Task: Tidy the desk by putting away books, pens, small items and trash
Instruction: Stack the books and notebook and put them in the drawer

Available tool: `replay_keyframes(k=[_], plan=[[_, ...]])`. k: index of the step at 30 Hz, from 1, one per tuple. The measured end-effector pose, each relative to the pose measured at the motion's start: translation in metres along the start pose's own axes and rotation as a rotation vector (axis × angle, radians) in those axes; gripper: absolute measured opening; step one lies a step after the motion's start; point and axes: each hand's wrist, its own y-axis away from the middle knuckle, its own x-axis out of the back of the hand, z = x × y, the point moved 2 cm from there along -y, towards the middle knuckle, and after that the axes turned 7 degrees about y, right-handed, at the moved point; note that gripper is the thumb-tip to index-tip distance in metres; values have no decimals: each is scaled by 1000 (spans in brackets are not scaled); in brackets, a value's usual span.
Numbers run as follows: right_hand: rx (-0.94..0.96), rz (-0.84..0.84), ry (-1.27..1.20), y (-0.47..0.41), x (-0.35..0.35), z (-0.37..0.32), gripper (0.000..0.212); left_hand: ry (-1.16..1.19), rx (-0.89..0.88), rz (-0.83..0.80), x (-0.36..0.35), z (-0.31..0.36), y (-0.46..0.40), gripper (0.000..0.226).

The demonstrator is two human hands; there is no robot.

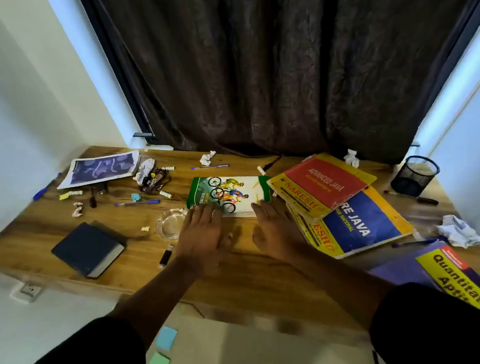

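Both hands flat and open, left hand [205, 234] and right hand [272, 230] at the near edge of the biking book [228, 195] mid-desk [253, 279] — thin, light, probably floppy, so pinch its side edges.

Desk clutter in front of me
Biking book [228, 195] flat mid-desk; Advanced Java book [324, 183] overlapping Core Java book [359, 225] at right; dark notebook [88, 248] left; mesh pen holder [414, 175] far right
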Motion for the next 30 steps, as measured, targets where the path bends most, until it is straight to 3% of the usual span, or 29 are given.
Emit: replay_keyframes(k=[10,16,26,30], plan=[[-185,-198,24,13,-27,-2,78,22,-212,-214,-38,-13,-19,84],[-307,-238,-32,17,-14,-10,85,58,-358,-217,-49,-19,-34,73],[-489,-242,-41,37,-17,-31,77,118,-430,-394,-73,-17,-40,66],[-551,-284,-50,50,-24,-35,77,48,-444,-451,-78,-13,-38,74]])
